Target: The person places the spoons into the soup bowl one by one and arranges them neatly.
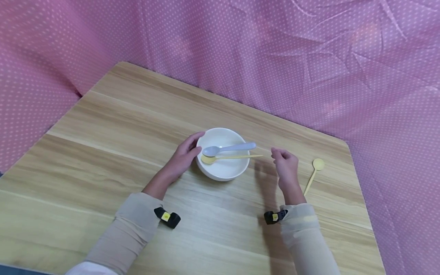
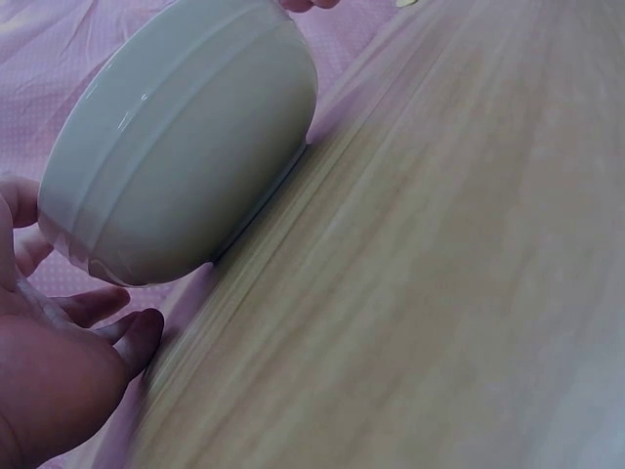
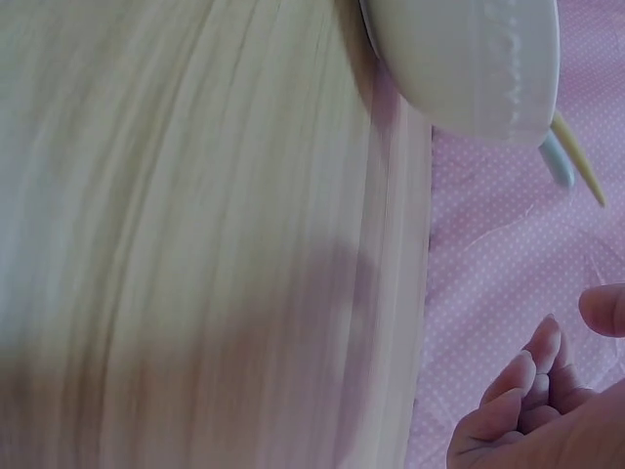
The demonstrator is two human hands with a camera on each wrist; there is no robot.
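A white bowl [image 1: 225, 170] sits on a table [image 1: 103, 152], held at nine o'clock by the left hand [image 1: 184, 156]. Inside, a blue spoon [image 1: 233, 148] and yellow spoon [image 1: 221, 157] point handles toward three o'clock, where the right hand [image 1: 287, 166] hovers empty, fingers loosely bent.

Left fingers [image 1: 194, 138] spread, right fingers [image 1: 277, 154] loosely curled.

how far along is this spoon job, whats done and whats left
Apparently done: the pale blue spoon and one yellow spoon rest in the white bowl, handles over its rim.

In hand: the left grip touches the bowl's left side; the right grip hovers beside it, visibly holding nothing.

Probably left: the second yellow spoon, lying on the table.
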